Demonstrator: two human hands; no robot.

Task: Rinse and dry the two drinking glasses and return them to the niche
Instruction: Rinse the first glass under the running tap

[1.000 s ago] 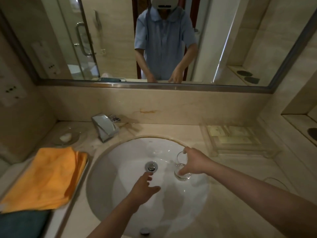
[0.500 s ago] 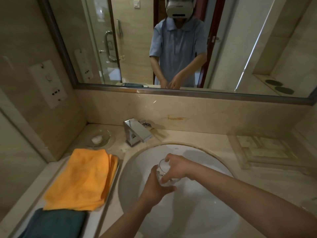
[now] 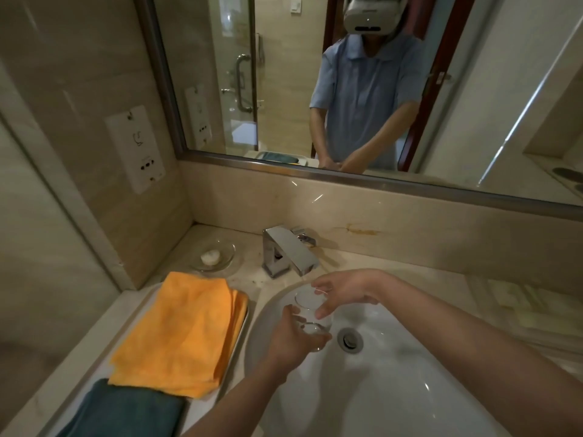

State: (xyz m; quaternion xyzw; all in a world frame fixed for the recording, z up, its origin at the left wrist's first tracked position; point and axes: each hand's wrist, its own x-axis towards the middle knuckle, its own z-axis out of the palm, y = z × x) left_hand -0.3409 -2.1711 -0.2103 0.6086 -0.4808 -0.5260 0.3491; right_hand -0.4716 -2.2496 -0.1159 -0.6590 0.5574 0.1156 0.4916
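Basin, white and round, is sunk into a beige stone counter and occupies the lower centre of the head view; the chrome faucet stands at its far rim, and no water stream can be made out. Left of the basin, a tray carries a folded orange cloth and, nearer the viewer, a folded teal towel. The clear drinking glass is held over the basin, just below and in front of the spout, tilted with its mouth toward the faucet. The left hand wraps the lower body and base from below; the right hand pinches the rim from above with loosely curled fingers. The glass is judged light, rigid, brittle and slippery when wet, so the wall should be gripped, not the thin rim, and kept clear of the faucet. The second glass and the niche are not visible.
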